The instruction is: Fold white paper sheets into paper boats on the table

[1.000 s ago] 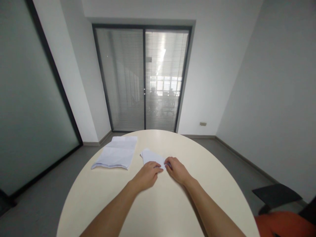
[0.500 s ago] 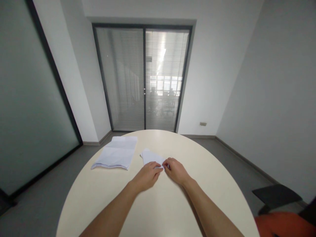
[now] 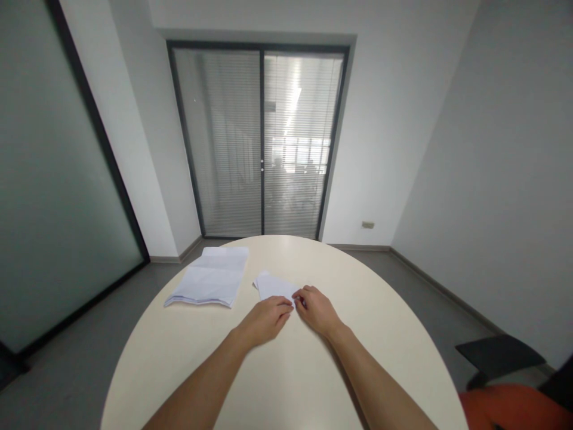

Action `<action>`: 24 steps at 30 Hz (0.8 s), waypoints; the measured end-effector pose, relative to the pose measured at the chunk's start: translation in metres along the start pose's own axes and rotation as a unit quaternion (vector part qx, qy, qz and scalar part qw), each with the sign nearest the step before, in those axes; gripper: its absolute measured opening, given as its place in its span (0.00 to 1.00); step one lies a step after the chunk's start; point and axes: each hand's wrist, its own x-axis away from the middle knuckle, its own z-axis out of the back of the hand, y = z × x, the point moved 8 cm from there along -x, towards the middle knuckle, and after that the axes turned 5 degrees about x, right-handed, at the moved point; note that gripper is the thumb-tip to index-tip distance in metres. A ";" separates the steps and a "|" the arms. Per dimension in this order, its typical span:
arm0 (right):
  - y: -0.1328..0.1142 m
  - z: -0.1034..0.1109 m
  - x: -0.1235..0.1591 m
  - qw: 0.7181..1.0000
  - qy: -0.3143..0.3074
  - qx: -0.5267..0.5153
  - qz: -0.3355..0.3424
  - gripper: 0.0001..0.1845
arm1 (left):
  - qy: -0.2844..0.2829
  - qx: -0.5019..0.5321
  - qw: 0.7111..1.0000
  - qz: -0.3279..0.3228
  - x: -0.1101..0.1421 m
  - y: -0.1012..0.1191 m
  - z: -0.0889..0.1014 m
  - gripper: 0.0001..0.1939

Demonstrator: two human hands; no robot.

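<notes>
A small folded sheet of white paper lies on the round cream table, in front of me. My left hand rests on its near edge, fingers closed together on the paper. At the paper's right end, my right hand pinches the edge between thumb and curled fingers. The two hands' fingertips almost meet, and they hide the near right part of the paper. Its far left corner shows a second layer sticking out.
A stack of white paper sheets with creases lies on the table's left side. An orange and black chair stands at the lower right. Beyond the table is a glass door with blinds.
My right hand's fingers have moved slightly left, closer to my left fingertips, and curled in more. The left hand and the paper have shifted only a little; the stack stays put.
</notes>
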 end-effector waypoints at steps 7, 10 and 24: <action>-0.001 0.000 0.000 1.000 -0.016 0.008 -0.016 0.15 | 0.107 -0.076 0.983 0.131 0.005 -0.031 0.015 0.16; -0.001 0.000 -0.001 1.000 -0.015 0.008 -0.012 0.15 | 0.118 -0.125 0.969 0.176 0.010 -0.043 0.018 0.17; -0.015 -0.003 0.012 0.985 -0.045 0.118 -0.119 0.23 | 0.049 -0.086 0.984 0.147 0.009 -0.028 0.009 0.16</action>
